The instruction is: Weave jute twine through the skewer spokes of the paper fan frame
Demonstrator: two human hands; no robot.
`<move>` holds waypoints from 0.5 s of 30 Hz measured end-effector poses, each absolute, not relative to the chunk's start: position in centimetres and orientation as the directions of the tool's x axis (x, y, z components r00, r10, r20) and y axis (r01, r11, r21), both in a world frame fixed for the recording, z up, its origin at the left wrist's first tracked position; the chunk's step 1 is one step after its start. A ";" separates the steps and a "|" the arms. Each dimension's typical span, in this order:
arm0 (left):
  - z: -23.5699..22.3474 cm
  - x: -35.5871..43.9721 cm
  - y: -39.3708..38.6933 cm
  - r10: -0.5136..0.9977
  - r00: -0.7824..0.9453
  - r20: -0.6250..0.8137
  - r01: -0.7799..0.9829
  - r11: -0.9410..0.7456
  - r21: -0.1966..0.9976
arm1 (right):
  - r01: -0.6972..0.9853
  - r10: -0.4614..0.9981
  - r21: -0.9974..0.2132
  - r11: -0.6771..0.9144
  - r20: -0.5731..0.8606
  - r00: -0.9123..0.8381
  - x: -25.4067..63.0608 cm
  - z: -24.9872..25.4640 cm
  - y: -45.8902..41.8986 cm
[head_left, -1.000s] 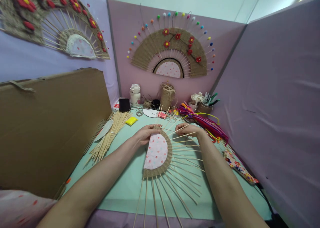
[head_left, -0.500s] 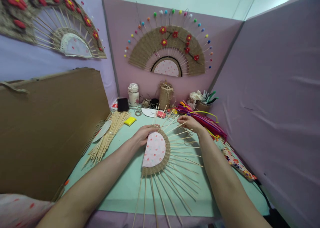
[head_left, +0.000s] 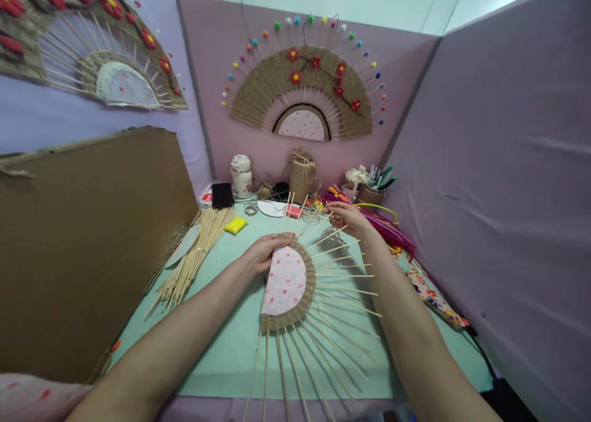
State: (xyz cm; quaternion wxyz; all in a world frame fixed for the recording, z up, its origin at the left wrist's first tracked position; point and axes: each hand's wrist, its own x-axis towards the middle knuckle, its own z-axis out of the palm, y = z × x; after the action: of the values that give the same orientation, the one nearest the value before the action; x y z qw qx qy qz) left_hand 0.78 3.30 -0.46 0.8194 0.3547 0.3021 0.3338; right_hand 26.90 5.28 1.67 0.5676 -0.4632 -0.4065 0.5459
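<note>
A half-made fan (head_left: 290, 283) lies on the green table top (head_left: 221, 342): a pink dotted half-disc rimmed with woven jute, thin wooden sticks radiating from it. My left hand (head_left: 263, 251) rests on the far edge of the half-disc, fingers curled over the rim, pressing it down. My right hand (head_left: 347, 217) is further back beside the far stick tips, fingers pinched on a thin strand of jute twine that trails down to a small loose coil near the sticks.
A bundle of loose wooden sticks (head_left: 196, 254) lies at the left beside a big cardboard sheet (head_left: 92, 237). A white jar (head_left: 241, 175), a jute spool (head_left: 301, 175), coloured pipe cleaners (head_left: 378, 223) and a tool cup (head_left: 373, 188) stand at the back. Finished fans hang on the walls.
My right hand has moved away from the fan's rim toward the back of the table, drawing the twine out. My left hand stays on the half-disc.
</note>
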 end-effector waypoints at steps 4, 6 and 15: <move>-0.7 0.7 3.4 0.747 0.617 -0.248 -0.330 0.531 0.781 | -0.269 0.999 -0.963 0.014 0.003 0.041 26.9 2.0 5.1; -0.8 0.7 3.5 0.746 0.618 -0.249 -0.327 0.532 0.781 | -0.270 0.999 -0.962 0.036 0.034 0.013 26.9 2.1 5.0; -1.1 0.8 3.6 0.731 0.632 -0.258 -0.319 0.548 0.774 | -0.252 0.986 -0.954 0.164 0.166 0.012 27.1 1.6 5.6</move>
State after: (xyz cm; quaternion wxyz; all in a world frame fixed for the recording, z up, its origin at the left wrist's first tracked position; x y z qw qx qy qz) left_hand 0.76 3.60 -1.12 0.8304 0.3553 0.2903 0.3161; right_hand 27.14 5.55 1.57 0.5971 -0.3867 -0.4749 0.5181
